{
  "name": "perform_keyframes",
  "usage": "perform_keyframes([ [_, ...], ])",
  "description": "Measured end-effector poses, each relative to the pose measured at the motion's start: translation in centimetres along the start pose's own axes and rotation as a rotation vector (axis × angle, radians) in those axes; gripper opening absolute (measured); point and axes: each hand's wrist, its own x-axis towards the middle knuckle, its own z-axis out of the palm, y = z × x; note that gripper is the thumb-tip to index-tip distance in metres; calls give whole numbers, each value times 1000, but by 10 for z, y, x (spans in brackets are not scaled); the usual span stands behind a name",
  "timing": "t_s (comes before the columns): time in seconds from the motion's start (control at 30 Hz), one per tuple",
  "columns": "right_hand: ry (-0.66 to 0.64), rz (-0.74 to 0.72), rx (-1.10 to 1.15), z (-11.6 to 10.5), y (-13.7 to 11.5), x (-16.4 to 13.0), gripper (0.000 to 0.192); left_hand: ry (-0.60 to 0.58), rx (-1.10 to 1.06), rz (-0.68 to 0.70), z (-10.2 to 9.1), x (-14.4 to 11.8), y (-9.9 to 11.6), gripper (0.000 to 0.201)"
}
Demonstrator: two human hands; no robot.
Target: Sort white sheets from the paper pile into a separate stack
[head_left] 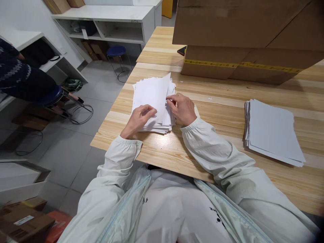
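Hands work a loose white paper stack (154, 111) on the pale wooden table (207, 135): left hand (140, 118) and right hand (182, 108) both pinch its lifted top white sheet (152, 94).

Top white sheet (152, 96) lifted, slightly curled, above messy white paper stack (162, 126) on wooden table edge

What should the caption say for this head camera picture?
Both hands, left and right, lift a white sheet off a paper stack.

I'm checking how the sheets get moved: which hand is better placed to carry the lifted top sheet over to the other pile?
Probably the right hand: it pinches the lifted sheet at its edge, and the other pile lies on its side. The left hand rests on the stack.
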Motion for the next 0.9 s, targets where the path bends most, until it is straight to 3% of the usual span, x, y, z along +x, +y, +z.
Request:
perform_keyframes([
  [0.07, 17, -59, 36, 4, -2, 1, 21, -16, -82, -37, -2, 7, 2, 41],
  [0.2, -60, -110, 334, 19, -3, -1, 17, 32, -191, -25, 2, 19, 2, 46],
  [0.33, -123, -84, 518, 29, -3, -3, 17, 38, -238, -29, 7, 22, -1, 42],
  [0.57, -153, -21, 589, 30, -1, -4, 21, 54, -271, -26, 7, 24, -10, 33],
  [0.73, -140, 116, 784, 31, 2, -2, 31, 185, -309, -91, 8, 24, -18, 22],
  [0.9, -33, 195, 824, 32, 6, -3, 25, 321, -300, -8, 9, 23, -17, 59],
])
